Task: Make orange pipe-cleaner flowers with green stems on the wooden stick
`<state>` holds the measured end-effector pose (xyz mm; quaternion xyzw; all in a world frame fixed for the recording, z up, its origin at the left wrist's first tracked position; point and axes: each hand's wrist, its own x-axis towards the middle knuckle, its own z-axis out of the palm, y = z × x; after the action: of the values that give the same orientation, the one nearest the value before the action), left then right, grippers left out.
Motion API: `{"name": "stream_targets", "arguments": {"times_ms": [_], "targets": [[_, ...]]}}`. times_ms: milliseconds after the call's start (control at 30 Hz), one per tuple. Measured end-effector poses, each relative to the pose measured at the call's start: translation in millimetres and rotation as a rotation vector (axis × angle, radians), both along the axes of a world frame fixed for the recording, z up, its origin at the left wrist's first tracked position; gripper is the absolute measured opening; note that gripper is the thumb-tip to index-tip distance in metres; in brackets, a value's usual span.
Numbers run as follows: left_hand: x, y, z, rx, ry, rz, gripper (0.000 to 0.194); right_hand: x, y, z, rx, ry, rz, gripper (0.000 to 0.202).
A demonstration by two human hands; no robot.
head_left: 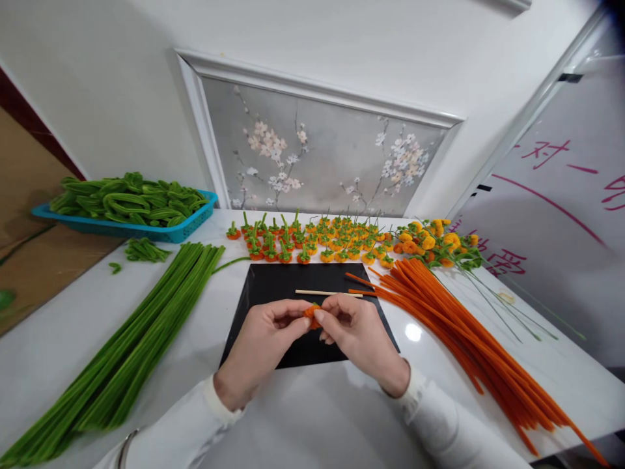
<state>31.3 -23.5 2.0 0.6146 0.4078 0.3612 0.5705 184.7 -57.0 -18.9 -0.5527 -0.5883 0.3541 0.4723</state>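
Between the fingertips of both hands is a small orange pipe-cleaner piece [312, 314] with a bit of green on top. My left hand [266, 342] pinches it from the left, and my right hand [359, 332] pinches it from the right. Their fingers hide part of it. Both hands are over a black mat [261, 280]. Just beyond them a thin pale stick [312, 292] lies across the mat. Orange pipe cleaners [454, 326] fan out at the right, a few tips reaching over the mat. Long green pipe cleaners [146, 332] lie in a bundle at the left.
Rows of small orange and yellow pumpkin-like pieces [303, 255] with green tops stand behind the mat. A blue basket [190, 225] of green shapes is back left, near short green pieces [145, 250]. Yellow and orange flowers [430, 242] with long stems lie back right. A whiteboard [561, 215] borders the right.
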Motion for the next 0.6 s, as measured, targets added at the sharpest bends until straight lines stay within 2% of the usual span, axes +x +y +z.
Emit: {"name": "stream_targets", "arguments": {"times_ms": [233, 467, 600], "targets": [[-1.2, 2.5, -5.7, -0.090, -0.124, -0.012, 0.028, 8.7, 3.8, -4.5, -0.007, 0.129, 0.098, 0.031], [0.6, 2.5, -3.7, -0.053, -0.078, 0.029, 0.017, 2.8, 0.3, -6.7, 0.038, 0.030, 0.038, 0.015], [1.0, 1.6, -1.2, -0.086, -0.088, 0.039, 0.017, 4.4, 2.1, -7.6, -0.004, 0.122, 0.074, 0.015]]}}
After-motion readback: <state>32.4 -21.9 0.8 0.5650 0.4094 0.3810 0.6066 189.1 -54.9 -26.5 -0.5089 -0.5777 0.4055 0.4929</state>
